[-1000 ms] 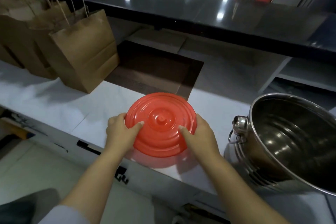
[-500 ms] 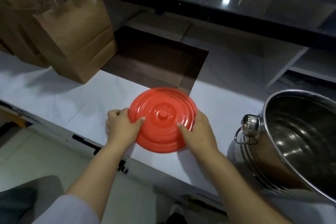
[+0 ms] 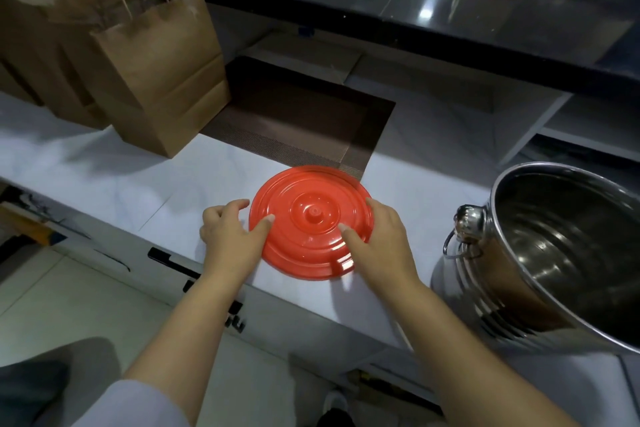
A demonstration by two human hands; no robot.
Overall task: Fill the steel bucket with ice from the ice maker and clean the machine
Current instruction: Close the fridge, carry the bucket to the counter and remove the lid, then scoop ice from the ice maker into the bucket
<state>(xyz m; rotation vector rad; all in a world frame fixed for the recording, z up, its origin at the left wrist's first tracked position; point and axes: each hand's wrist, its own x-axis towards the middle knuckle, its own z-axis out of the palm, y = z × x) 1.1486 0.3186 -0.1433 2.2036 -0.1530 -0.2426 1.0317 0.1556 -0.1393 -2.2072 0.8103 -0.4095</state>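
Red lid flat on white counter, both hands on it.
Steel bucket at 3 o'clock, empty, near counter's front edge, apart from lid. Left hand and right hand grip red lid at opposite rims, thumbs on top. Brown mat touches lid at 12; paper bags at 10, bare counter between.

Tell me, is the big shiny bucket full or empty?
Empty. The steel bucket shows only bare shiny metal inside, no ice, as far down as the view reaches.
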